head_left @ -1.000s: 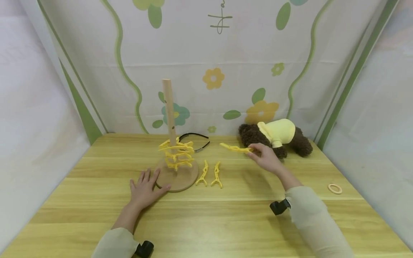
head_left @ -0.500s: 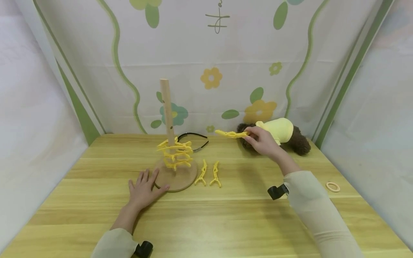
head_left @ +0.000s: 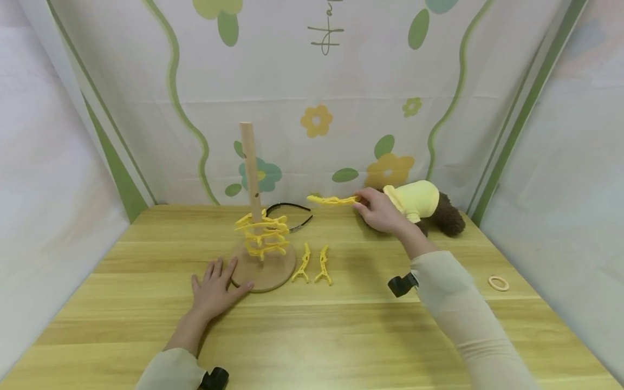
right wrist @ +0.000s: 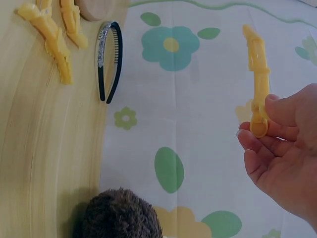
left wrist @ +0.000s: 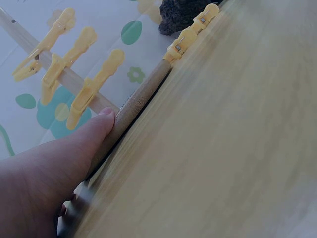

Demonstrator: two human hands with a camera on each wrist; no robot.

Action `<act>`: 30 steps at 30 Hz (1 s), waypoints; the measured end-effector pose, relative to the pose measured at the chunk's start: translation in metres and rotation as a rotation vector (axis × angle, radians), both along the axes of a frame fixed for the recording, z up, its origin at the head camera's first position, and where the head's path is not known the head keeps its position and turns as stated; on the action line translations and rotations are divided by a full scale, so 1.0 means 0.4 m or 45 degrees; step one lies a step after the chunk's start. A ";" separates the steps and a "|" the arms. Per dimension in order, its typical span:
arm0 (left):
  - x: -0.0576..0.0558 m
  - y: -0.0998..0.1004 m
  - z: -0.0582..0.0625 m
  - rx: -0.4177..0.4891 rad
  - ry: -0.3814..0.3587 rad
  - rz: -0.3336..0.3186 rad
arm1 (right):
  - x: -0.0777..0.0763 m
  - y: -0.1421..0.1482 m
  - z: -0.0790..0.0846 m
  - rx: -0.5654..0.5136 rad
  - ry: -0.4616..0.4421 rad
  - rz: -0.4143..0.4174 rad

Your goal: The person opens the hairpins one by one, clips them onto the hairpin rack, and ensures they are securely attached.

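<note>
The right hand (head_left: pixel 379 211), I notice, pinches a yellow clip (head_left: pixel 333 200) between thumb and fingertips, up off the table (head_left: pixel 312 336) near the plush toy (head_left: pixel 414 200). The left hand (head_left: pixel 212 292) lies with fingers spread, thumb on the round base (head_left: pixel 263 276) of a wooden post (head_left: pixel 251 168) with more clips (head_left: pixel 273 222) around it; two loose clips (head_left: pixel 324 264) lie beside

We count at least six yellow clips (head_left: pixel 331 201), one wooden stand (head_left: pixel 263 275), one headband (right wrist: pixel 102 52), one plush toy (head_left: pixel 416 199), one ring (head_left: pixel 499 289).
</note>
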State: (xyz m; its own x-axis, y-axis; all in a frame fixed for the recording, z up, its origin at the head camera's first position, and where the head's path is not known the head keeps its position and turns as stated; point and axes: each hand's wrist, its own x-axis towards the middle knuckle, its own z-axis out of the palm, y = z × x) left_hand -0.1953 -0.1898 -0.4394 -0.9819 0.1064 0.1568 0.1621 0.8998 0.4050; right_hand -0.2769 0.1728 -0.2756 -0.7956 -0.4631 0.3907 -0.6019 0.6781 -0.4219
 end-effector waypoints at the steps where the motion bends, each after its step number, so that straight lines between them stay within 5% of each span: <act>1: 0.000 -0.001 0.000 -0.001 -0.001 0.000 | 0.000 -0.008 0.001 0.011 -0.003 0.000; 17: 0.000 -0.004 0.013 -0.009 -0.004 -0.002 | -0.008 -0.157 0.009 -0.062 -0.011 0.122; 30: 0.002 -0.002 -0.003 -0.008 0.023 -0.002 | -0.004 -0.274 0.009 -0.016 -0.102 0.134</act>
